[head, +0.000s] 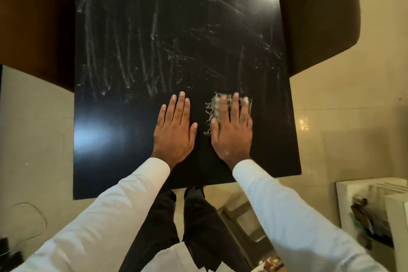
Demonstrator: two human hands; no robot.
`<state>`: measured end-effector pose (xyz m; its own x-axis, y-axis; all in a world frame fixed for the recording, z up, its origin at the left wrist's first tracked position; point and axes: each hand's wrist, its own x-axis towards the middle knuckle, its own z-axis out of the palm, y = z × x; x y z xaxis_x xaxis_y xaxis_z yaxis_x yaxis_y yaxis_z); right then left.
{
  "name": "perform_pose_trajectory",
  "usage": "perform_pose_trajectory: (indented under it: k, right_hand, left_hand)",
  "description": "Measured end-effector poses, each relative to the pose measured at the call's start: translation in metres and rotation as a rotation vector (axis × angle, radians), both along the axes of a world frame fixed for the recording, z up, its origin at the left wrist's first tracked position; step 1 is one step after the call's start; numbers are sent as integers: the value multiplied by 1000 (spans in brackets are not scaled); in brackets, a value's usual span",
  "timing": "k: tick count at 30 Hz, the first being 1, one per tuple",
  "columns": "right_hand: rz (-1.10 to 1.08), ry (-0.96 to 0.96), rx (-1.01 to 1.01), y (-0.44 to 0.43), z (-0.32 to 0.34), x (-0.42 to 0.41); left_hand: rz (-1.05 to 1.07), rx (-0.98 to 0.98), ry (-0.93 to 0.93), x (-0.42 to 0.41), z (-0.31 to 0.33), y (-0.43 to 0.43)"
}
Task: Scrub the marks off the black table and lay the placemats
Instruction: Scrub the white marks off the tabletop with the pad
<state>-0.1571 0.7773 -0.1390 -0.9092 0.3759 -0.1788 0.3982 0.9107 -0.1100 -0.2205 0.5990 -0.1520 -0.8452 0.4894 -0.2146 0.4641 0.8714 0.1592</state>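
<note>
The black table (123, 130) fills the middle of the head view. White smeared marks (123, 55) streak its far half, and the near strip looks dark and glossy. My right hand (231, 130) presses flat on a frayed pale checked cloth (213, 104), whose ragged edge sticks out past my fingers and thumb. Just left of it, my left hand (174, 130) lies flat on the bare tabletop with fingers spread. Both sleeves are white. No placemat is in view.
A brown chair (35, 24) stands at the table's left side and a dark chair (320, 20) at its right. A white cabinet (362, 203) with clutter sits near right. A thin cable (42, 218) lies on the beige floor at left.
</note>
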Motion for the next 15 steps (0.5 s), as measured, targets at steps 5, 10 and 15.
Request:
perform_pose_trajectory:
  k: [5,10,15]
  right_hand:
    - [17,-28,-54,-30,3,27]
    - [91,-3,-59,9,-1,5]
    - [-106,24,2,78,-1,-8]
  left_hand:
    - [42,4,13,2,-3,3]
    - [42,6,18,1,-3,10]
    - [60,8,14,2,-2,12]
